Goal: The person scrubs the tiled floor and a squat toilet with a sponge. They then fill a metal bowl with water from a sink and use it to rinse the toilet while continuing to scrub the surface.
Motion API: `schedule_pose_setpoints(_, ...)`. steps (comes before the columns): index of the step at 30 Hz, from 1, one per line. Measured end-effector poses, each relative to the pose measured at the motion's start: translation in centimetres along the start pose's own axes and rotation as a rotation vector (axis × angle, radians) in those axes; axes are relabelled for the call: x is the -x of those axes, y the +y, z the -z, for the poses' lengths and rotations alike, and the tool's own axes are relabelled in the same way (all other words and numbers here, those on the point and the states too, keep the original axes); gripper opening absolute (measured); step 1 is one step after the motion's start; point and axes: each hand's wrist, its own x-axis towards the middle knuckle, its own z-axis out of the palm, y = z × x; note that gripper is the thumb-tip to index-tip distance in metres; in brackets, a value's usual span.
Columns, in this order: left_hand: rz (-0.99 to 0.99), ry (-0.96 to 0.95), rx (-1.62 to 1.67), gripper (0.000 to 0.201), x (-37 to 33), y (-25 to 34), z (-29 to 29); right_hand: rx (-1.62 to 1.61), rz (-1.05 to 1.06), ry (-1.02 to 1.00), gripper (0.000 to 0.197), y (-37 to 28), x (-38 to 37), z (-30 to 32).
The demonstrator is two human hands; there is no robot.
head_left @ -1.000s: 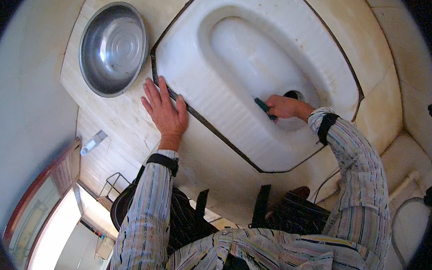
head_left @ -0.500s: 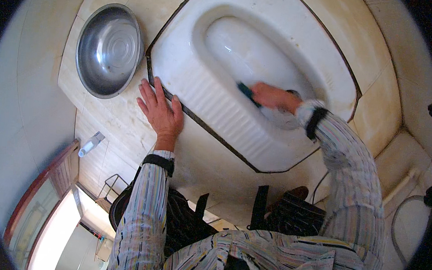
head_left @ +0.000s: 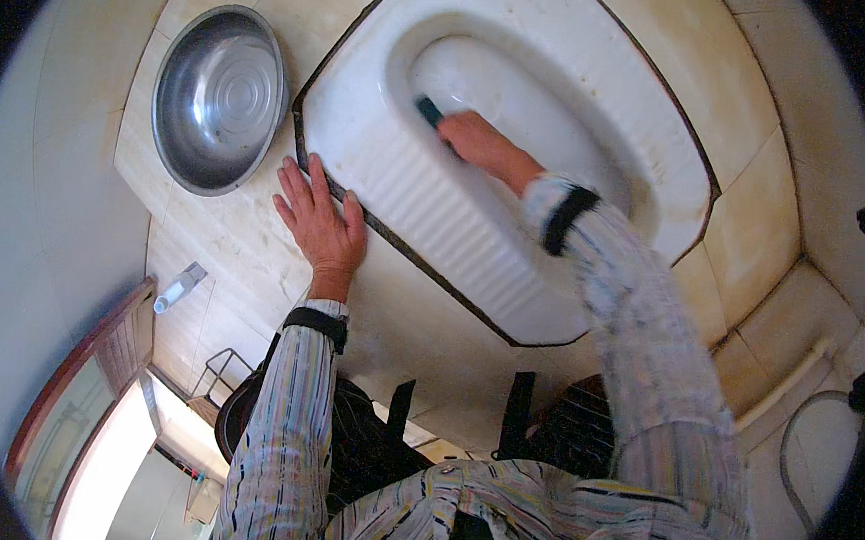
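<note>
A white squat toilet (head_left: 353, 109) is set into the tiled floor, with a ribbed slope along its near left side. Inside its bowl my right hand (head_left: 486, 145) grips a dark green scouring pad (head_left: 430, 111), pressed against the left inner wall near the far left end. My left hand (head_left: 327, 228) lies flat with fingers spread, on the floor tiles at the toilet's dark left edge; it holds nothing. Black bands circle both striped sleeves at the wrists.
A round metal basin (head_left: 226, 100) rests on the floor to the left of the toilet. Below it lies a pale plastic bottle (head_left: 180, 288) near a brown-framed door (head_left: 95, 367). At the right are a pale pipe (head_left: 784, 385) and a grey hose (head_left: 787, 450).
My right hand has moved up and left along the bowl with the scouring pad, away from the drain end. My left hand stays in place.
</note>
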Motion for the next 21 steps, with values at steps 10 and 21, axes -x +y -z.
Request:
schedule_pose_setpoints(10, 0.02, -0.006, -0.002, 0.067, 0.0, 0.1, 0.0, -0.217, -0.492, -0.2, 0.041, -4.8, 1.9, 3.9)
schedule_pose_setpoints(21, 0.017, -0.014, 0.008, 0.067, 0.1, -0.2, -0.1, 0.02, -0.344, -0.675, 0.03, -0.8, 11.0, 3.4)
